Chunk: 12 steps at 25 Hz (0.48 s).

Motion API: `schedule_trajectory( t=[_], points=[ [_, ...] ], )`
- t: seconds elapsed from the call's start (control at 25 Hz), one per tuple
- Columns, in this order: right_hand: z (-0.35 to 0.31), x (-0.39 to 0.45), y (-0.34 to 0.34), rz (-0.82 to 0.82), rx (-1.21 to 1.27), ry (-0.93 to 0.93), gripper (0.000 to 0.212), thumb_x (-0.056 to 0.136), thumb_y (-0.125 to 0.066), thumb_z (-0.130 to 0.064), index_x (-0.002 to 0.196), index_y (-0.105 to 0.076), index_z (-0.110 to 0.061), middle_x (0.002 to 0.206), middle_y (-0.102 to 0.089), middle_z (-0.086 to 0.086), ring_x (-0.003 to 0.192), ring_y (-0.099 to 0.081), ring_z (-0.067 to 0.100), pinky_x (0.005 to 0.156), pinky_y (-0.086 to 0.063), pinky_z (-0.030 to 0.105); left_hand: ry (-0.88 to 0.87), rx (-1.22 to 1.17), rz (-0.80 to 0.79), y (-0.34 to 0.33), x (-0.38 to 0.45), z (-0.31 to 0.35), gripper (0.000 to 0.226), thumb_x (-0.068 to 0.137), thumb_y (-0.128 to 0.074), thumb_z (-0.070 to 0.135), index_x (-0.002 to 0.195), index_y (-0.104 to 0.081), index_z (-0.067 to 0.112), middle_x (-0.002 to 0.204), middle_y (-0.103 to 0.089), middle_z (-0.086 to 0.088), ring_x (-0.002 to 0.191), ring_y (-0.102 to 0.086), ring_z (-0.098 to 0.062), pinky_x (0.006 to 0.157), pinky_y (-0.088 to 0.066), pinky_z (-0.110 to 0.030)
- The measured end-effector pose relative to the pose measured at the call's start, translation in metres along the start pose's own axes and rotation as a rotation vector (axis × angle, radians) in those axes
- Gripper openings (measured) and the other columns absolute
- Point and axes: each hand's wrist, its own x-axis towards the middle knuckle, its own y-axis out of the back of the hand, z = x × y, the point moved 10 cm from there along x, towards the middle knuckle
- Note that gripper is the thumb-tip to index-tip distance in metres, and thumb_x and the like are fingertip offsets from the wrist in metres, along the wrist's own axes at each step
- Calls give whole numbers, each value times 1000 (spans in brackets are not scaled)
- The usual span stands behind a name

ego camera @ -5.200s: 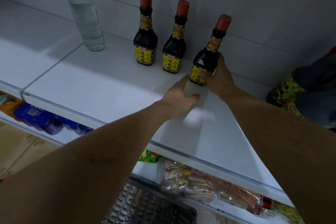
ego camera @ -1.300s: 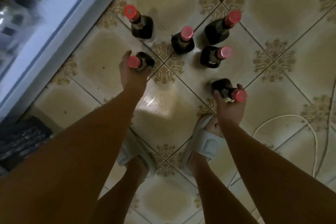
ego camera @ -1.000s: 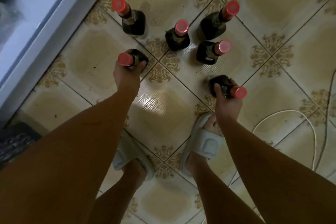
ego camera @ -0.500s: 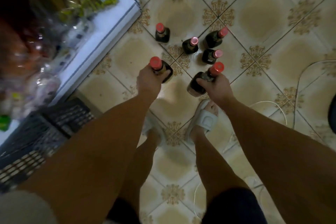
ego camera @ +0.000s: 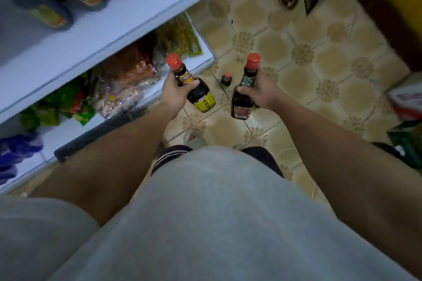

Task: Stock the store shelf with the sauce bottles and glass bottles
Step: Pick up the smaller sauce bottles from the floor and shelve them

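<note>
2 dark red-capped glass sauce bottles are held above the patterned tile floor (ego camera: 319,70): left hand (ego camera: 174,93) fingers grip one (ego camera: 198,92), right hand (ego camera: 260,93) fingers grip the other (ego camera: 245,91), beside the white shelf (ego camera: 102,29).

- The left hand (ego camera: 174,93) holds a sauce bottle (ego camera: 194,85) by the neck, in front of the lower shelf's (ego camera: 201,61) corner.
- The right hand (ego camera: 261,94) holds a second sauce bottle (ego camera: 245,89), to the right of the first.
- A third bottle (ego camera: 226,79) stands on the tiled floor (ego camera: 319,57) between them.
- Snack packets (ego camera: 127,82) lie on the lower shelf, under the upper shelf (ego camera: 102,29).
</note>
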Motion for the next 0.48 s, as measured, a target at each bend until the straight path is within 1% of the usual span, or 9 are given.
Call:
schedule_trajectory(
  t=[0.04, 0.12, 0.24, 0.28, 0.32, 0.4, 0.48],
  points=[
    [-14, -8, 7, 14, -5, 26, 53, 93, -64, -16, 136, -36, -9, 110, -54, 6, 101, -53, 21, 85, -38, 31, -19, -40, 19, 11, -10, 11, 37, 88, -71, 15, 118, -51, 14, 111, -64, -5, 103, -62, -20, 95, -50, -36],
    [-42, -23, 16, 21, 19, 85, 50, 92, -64, -12, 134, -37, -9, 109, -54, 7, 99, -53, 20, 85, -39, 30, -73, -96, 62, 30, -32, 34, 31, 89, -69, 15, 116, -54, 11, 107, -66, -6, 99, -64, -18, 94, -51, -34],
    [-82, -47, 22, 5, 62, 185, 30, 89, -68, -13, 111, -48, -13, 96, -59, 3, 88, -58, 18, 81, -45, 34, -148, -162, 156, 54, -75, 63, 25, 92, -66, 16, 114, -55, 13, 106, -66, -4, 97, -64, -14, 91, -50, -28],
    [-93, -55, 20, -8, 65, 209, 27, 89, -70, -17, 108, -50, -13, 94, -61, 0, 86, -60, 15, 78, -48, 32, -164, -167, 185, 59, -90, 71, 23, 92, -65, 17, 113, -55, 13, 106, -66, -3, 96, -64, -13, 89, -50, -26],
    [-106, -65, 16, -34, 57, 239, 28, 88, -70, -21, 108, -52, -14, 93, -63, -3, 83, -61, 11, 73, -49, 27, -180, -170, 217, 65, -106, 78, 22, 93, -64, 19, 112, -54, 13, 105, -66, -3, 94, -63, -12, 87, -49, -24],
    [-138, -89, 3, -92, 7, 343, 25, 89, -71, -22, 105, -54, -12, 86, -62, -6, 74, -59, 3, 59, -44, 15, -209, -190, 304, 83, -141, 85, 22, 94, -63, 19, 113, -54, 13, 103, -65, -1, 90, -62, -7, 79, -49, -16],
    [-171, -107, -14, -126, -66, 441, 21, 88, -72, -20, 96, -55, -12, 79, -60, -8, 68, -56, 0, 54, -40, 13, -226, -215, 376, 103, -174, 88, 22, 94, -62, 19, 113, -53, 13, 100, -64, 2, 86, -62, -2, 73, -48, -11]
  ],
)
